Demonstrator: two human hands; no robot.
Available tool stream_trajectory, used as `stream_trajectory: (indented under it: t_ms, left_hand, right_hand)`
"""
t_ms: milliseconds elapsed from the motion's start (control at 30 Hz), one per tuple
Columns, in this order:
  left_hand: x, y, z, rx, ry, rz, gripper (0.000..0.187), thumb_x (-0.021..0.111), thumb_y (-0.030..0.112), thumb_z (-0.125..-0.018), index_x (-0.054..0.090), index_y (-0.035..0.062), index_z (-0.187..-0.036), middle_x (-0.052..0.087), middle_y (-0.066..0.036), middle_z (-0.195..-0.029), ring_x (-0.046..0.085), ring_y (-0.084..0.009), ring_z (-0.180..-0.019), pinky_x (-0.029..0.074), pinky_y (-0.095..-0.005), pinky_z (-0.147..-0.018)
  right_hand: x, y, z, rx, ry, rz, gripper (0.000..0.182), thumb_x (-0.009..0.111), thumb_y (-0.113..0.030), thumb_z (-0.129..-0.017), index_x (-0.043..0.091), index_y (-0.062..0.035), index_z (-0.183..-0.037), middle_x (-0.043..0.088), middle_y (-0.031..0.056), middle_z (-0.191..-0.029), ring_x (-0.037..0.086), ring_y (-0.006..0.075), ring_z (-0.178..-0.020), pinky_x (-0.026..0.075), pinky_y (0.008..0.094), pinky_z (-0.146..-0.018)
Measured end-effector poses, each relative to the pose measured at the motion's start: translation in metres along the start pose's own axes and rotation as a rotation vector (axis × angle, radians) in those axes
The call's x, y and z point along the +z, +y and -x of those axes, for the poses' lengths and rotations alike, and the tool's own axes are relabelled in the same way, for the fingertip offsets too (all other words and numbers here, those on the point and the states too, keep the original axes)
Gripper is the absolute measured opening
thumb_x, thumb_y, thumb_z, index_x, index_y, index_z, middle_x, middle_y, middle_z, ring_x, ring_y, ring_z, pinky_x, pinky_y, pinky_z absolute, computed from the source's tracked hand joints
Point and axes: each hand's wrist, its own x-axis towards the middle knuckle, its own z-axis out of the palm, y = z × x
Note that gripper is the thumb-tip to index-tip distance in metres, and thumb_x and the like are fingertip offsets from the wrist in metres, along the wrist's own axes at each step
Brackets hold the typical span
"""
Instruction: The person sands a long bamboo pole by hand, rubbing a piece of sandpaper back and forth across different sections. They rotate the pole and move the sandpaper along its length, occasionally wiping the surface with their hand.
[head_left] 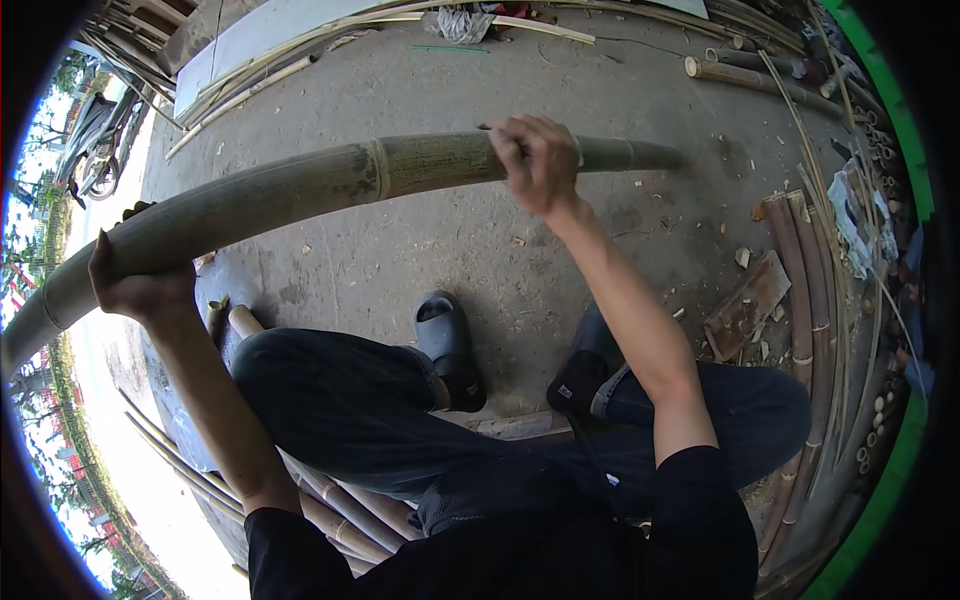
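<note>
Grey concrete floor (330, 265), strewn with pale chips, fills most of what I see through the head camera from my distant post, with bright daylight down the left side and a parked motorcycle (100, 160) at upper left. Out of that side comes a thick green-brown bamboo pole (290, 190), crossing in front of the seated person, above the knees. At its left stretch, the left hand (148, 288) is wrapped around it from beneath, thumb up the near side and fingertips showing over the far side. The pole's long axis runs left to right; its left end leaves my view, low and broad, while the right end points away, up and to the right, looking thinner. It appears bowed, though my wide lens may cause that. I judge it stiff, fairly heavy and smooth enough to slip, best held with a full wrap, near the ringed joint (378, 168) at mid-length or on both sides of it. Below that stretch sits a grey slipper (445, 335). Farther right, the right hand (540, 160) lies over the pole, fingers curled; a small dark tip juts out beside them, and I cannot tell whether they pinch it. Brown bamboo lengths (800, 290) lie at far right.
</note>
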Motion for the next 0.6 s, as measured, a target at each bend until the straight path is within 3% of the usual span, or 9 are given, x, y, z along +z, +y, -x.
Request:
stream_trajectory:
  t_ms: [33, 100, 200, 300, 367, 400, 467, 567, 600]
  left_hand:
    - [-0.002, 0.000, -0.006, 0.005, -0.001, 0.005, 0.052, 0.066, 0.032, -0.080, 0.057, -0.0067, -0.112, 0.065, -0.022, -0.104, 0.064, -0.0386, -0.105, 0.047, -0.0507, -0.103]
    - [-0.017, 0.007, -0.014, -0.049, -0.142, -0.009, 0.055, 0.066, 0.033, -0.079, 0.058, -0.0082, -0.113, 0.065, -0.022, -0.105, 0.064, -0.0391, -0.105, 0.046, -0.0514, -0.104]
    - [-0.008, 0.008, -0.007, -0.052, -0.055, -0.040, 0.056, 0.067, 0.033, -0.078, 0.057, -0.0081, -0.115, 0.065, -0.023, -0.107, 0.063, -0.0398, -0.107, 0.045, -0.0530, -0.106]
    - [-0.017, 0.010, -0.009, -0.057, -0.030, -0.043, 0.055, 0.067, 0.032, -0.078, 0.057, -0.0075, -0.115, 0.065, -0.023, -0.107, 0.063, -0.0395, -0.107, 0.045, -0.0525, -0.106]
    - [-0.017, 0.005, -0.010, -0.061, -0.043, -0.010, 0.055, 0.067, 0.032, -0.079, 0.057, -0.0073, -0.115, 0.065, -0.023, -0.107, 0.063, -0.0394, -0.107, 0.045, -0.0521, -0.106]
    - [-0.013, 0.003, -0.006, -0.040, -0.038, -0.010, 0.054, 0.067, 0.032, -0.079, 0.057, -0.0072, -0.115, 0.065, -0.023, -0.107, 0.063, -0.0393, -0.107, 0.044, -0.0518, -0.107]
    - [-0.008, 0.001, -0.001, 0.008, -0.070, 0.002, 0.053, 0.066, 0.032, -0.080, 0.057, -0.0077, -0.114, 0.065, -0.023, -0.106, 0.063, -0.0389, -0.107, 0.044, -0.0506, -0.106]
    - [-0.001, 0.007, 0.005, 0.002, -0.175, 0.022, 0.054, 0.065, 0.034, -0.081, 0.058, -0.0083, -0.114, 0.065, -0.024, -0.106, 0.063, -0.0387, -0.108, 0.044, -0.0499, -0.106]
    - [0.000, 0.008, 0.005, 0.002, -0.173, 0.026, 0.054, 0.065, 0.034, -0.081, 0.058, -0.0083, -0.114, 0.065, -0.024, -0.106, 0.063, -0.0387, -0.108, 0.044, -0.0499, -0.106]
  right_hand:
    - [0.019, -0.053, -0.007, -0.108, 0.003, 0.016, 0.051, 0.045, -0.052, -0.102, 0.072, -0.0105, -0.111, 0.073, 0.0086, -0.091, 0.068, 0.0282, -0.085, 0.049, 0.0449, -0.083]
    - [0.053, -0.143, -0.013, -0.185, 0.157, -0.022, 0.051, 0.045, -0.054, -0.102, 0.060, -0.0190, -0.136, 0.064, 0.0089, -0.123, 0.060, 0.0299, -0.111, 0.038, 0.0511, -0.103]
    - [0.065, -0.157, -0.016, -0.155, 0.165, 0.002, 0.049, 0.045, -0.053, -0.102, 0.060, -0.0212, -0.136, 0.063, 0.0084, -0.124, 0.059, 0.0291, -0.114, 0.036, 0.0505, -0.105]
    - [0.046, -0.093, -0.003, -0.239, 0.179, 0.079, 0.050, 0.039, -0.054, -0.103, 0.061, -0.0203, -0.133, 0.066, 0.0087, -0.118, 0.061, 0.0281, -0.110, 0.039, 0.0478, -0.101]
    - [0.017, -0.008, 0.017, -0.078, 0.199, 0.114, 0.058, 0.030, -0.055, -0.105, 0.068, -0.0132, -0.120, 0.070, 0.0088, -0.109, 0.064, 0.0277, -0.101, 0.040, 0.0429, -0.096]
    - [-0.004, 0.045, 0.035, 0.023, 0.185, 0.167, 0.052, 0.033, -0.046, -0.107, 0.069, -0.0097, -0.117, 0.070, 0.0093, -0.112, 0.063, 0.0281, -0.104, 0.040, 0.0424, -0.098]
    - [-0.053, 0.141, 0.067, 0.024, 0.205, 0.325, 0.040, 0.038, -0.031, -0.107, 0.068, -0.0085, -0.117, 0.069, 0.0103, -0.115, 0.060, 0.0312, -0.112, 0.039, 0.0442, -0.102]
    - [-0.075, 0.143, 0.059, 0.095, 0.120, 0.301, 0.039, 0.038, -0.030, -0.106, 0.070, -0.0097, -0.114, 0.070, 0.0094, -0.113, 0.062, 0.0307, -0.109, 0.041, 0.0436, -0.098]
    - [-0.062, 0.138, 0.053, 0.102, 0.082, 0.205, 0.039, 0.039, -0.030, -0.104, 0.073, -0.0105, -0.108, 0.072, 0.0087, -0.106, 0.064, 0.0307, -0.103, 0.043, 0.0427, -0.094]
